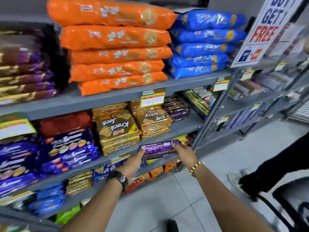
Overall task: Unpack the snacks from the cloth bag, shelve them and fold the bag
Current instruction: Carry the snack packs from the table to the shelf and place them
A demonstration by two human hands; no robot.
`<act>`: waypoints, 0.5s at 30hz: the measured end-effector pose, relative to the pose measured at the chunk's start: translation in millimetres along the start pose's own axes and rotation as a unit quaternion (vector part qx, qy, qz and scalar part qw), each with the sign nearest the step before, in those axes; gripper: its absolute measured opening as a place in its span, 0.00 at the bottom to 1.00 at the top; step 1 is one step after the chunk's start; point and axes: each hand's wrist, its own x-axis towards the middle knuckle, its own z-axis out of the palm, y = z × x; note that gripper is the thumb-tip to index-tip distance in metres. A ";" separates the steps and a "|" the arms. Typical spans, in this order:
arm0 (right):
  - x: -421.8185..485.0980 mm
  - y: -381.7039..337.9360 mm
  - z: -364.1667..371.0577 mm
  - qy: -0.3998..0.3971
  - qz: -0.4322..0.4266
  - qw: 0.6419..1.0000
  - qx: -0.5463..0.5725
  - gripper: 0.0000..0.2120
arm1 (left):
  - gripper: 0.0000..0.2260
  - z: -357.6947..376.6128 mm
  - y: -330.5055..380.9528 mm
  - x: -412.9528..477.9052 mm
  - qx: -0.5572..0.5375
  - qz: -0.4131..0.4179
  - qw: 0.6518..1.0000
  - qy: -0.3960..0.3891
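Shop aisle: grey metal shelves [117, 96] full of snack packs, pale tiled floor [167, 206] below.
Top shelf: orange packs [117, 37] stacked flat in the middle, blue packs [204, 47] stacked just to their right, brown and purple packs [25, 72] on the left, blurred.
Middle shelf: gold cracker packs [117, 131] in two piles, dark blue biscuit packs [66, 151] to the left of them, small dark packs [175, 108] further back on the right.
Purple packet [158, 148]: long and narrow, held level at the front edge of the middle shelf, just right of the gold cracker packs; resting on the shelf or only above it, cannot tell.
Left hand [133, 162]: gripping the left end of the purple packet, thumb on top, fingers curled under and mostly hidden; dark watch [119, 179] on the wrist.
Right hand [184, 154]: gripping the right end of the same packet, thumb on top, fingers under it, hidden; bead bracelet [196, 169] on the wrist.
Sign [264, 34]: white card with "BUY", "GET", "FREE", hung at upper right, in front of a second shelf unit [250, 101].
Price labels [153, 99]: yellow and green, clipped on the shelf edges.
Right edge: legs [275, 164] in dark trousers and a pale shoe [234, 180] of another person, on the floor, well apart from the hands.
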 end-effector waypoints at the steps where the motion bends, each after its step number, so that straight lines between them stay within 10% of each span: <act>1: 13.5 -0.5 -15.6 0.001 0.001 1.000 0.011 0.21 | 0.48 13.8 8.1 10.6 0.004 -0.004 1.000 -0.002; 7: 141.8 19.5 -90.4 -0.014 0.022 1.000 -0.006 0.33 | 0.55 101.0 57.9 87.5 0.002 -0.035 0.999 0.022; 15: 236.1 -7.0 -163.3 -0.056 0.016 0.998 -0.035 0.20 | 0.42 185.7 111.4 177.0 -0.098 -0.071 0.991 0.065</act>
